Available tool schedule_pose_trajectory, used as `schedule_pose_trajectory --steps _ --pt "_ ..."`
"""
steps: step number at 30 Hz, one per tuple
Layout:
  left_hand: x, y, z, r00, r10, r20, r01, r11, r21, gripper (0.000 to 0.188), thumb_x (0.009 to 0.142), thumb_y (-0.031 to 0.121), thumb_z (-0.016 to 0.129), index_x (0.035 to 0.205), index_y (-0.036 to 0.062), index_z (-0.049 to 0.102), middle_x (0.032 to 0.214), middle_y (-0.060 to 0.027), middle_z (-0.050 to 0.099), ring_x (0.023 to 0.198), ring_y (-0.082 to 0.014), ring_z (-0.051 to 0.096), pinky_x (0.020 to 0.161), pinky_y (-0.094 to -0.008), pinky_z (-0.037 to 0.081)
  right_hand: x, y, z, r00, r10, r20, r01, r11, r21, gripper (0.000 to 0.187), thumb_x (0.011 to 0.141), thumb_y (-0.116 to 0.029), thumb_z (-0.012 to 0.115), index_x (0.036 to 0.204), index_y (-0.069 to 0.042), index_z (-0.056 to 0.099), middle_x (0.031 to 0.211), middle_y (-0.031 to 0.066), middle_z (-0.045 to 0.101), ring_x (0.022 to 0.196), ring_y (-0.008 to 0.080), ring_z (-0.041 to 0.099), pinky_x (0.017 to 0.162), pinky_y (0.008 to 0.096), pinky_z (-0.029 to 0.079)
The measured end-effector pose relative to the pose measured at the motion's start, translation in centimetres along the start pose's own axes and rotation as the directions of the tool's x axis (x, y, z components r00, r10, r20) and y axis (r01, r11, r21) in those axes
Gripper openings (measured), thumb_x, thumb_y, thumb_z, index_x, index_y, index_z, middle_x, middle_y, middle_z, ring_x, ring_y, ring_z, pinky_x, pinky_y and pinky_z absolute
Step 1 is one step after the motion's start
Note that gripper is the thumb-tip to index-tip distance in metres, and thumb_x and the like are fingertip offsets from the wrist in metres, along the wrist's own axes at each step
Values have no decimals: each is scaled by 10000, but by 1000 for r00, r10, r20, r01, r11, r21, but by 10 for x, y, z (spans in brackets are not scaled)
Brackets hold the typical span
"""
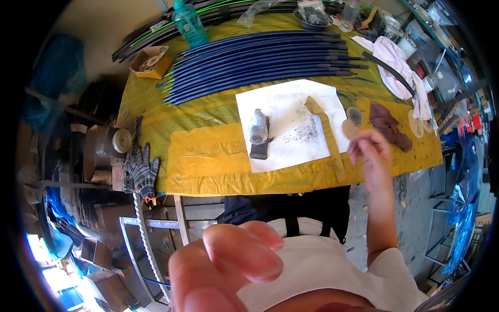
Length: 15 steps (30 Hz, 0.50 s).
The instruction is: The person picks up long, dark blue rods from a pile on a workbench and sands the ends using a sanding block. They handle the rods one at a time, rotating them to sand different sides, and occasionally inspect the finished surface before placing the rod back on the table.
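My left hand [228, 265] is raised very close to the camera, fingers bent, with a gap between fingertips and thumb and nothing seen in it. Over the table's front right my right hand [371, 153] hangs with loosely bent, parted fingers; no object shows in it. Nearest to it are two round discs [349, 128], a crumpled brown cloth [387, 125] and a long tan strip [330, 140] with an angled end. The strip lies across a white sheet [288, 101] smudged with black specks. On the sheet's left, a crumpled silvery tube [258, 127] rests against a dark block [259, 151].
Many slim dark-blue rods [260, 62] lie side by side on the yellow-covered table [208, 161]. Behind them stand a turquoise bottle [189, 26] and a metal bowl [313, 21]. A small yellow box [150, 62] sits left, a grey knitted glove [141, 171] hangs at the left edge, and a pale cloth [395, 67] lies right.
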<state>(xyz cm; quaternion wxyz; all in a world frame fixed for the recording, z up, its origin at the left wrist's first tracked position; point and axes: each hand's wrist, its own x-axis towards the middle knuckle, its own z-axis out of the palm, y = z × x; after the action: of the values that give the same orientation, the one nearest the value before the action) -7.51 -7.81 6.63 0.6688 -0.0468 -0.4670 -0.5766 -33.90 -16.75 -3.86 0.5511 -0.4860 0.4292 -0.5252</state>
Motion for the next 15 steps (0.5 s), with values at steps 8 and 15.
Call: schedule_pose_trajectory --steps 8,15 --pt "13 -13 -1 999 -25 39 24 1000 19 372 898 399 532 1239 296 423 1311 109 358 1296 -162 243 1074 -547 97 12 -115 35 505 -845 177 853 457 -252 475 810 -166 620 1218 -9 435 966 118 562 752 130 535 681 267 447" --pt "24 -12 12 995 100 -8 -93 947 307 483 889 385 529 1326 233 393 1395 -31 295 1339 -224 171 1030 -532 181 25 -137 36 493 -838 236 870 473 -138 458 816 -171 613 1208 -13 438 967 119 562 759 137 537 689 273 449"
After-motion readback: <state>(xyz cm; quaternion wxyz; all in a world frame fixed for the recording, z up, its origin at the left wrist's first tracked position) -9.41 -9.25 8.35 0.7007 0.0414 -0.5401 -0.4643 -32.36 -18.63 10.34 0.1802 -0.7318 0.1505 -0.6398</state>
